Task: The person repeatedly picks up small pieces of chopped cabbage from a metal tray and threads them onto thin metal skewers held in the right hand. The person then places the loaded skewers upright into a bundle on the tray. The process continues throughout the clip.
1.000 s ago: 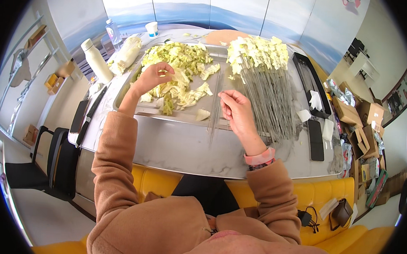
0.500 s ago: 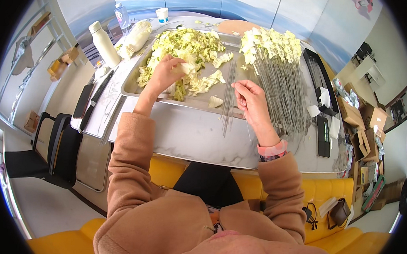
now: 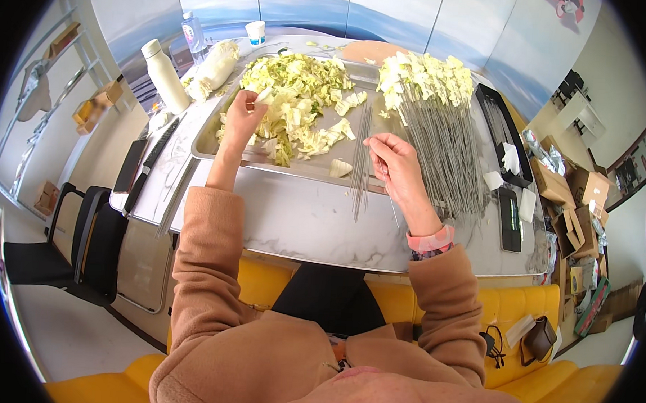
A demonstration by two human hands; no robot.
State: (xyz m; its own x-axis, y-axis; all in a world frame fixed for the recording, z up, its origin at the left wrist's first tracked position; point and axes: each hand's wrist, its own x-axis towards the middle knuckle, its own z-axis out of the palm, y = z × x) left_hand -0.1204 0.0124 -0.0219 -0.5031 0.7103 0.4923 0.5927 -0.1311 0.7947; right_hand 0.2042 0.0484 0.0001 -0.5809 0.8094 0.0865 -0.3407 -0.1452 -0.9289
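Note:
My left hand (image 3: pixel 241 117) pinches a pale piece of cabbage leaf (image 3: pixel 265 96) over the left side of a metal tray (image 3: pixel 295 172). Chopped yellow-green cabbage (image 3: pixel 298 74) is heaped in that tray. Closed at the fingertips, my right hand (image 3: pixel 400 167) holds a thin metal skewer (image 3: pixel 394 213) whose lower end points toward me. Beside it, bare skewers (image 3: pixel 361 163) lie across the tray's front edge. To the right, many skewers (image 3: pixel 448 149) lie side by side, their far ends covered with threaded cabbage pieces (image 3: pixel 425 80).
A white bottle (image 3: pixel 165 77), a whole cabbage (image 3: pixel 217 66), a clear bottle (image 3: pixel 194 36) and a paper cup (image 3: pixel 255 33) stand or lie at the back left. A knife (image 3: pixel 151 164) lies left of the tray. A black box (image 3: pixel 503 130) and a phone (image 3: pixel 510 218) are at right.
My left hand has drawn back from the cabbage heap toward the tray's left side, with a leaf piece in its fingertips. My right hand has barely moved and keeps the skewer.

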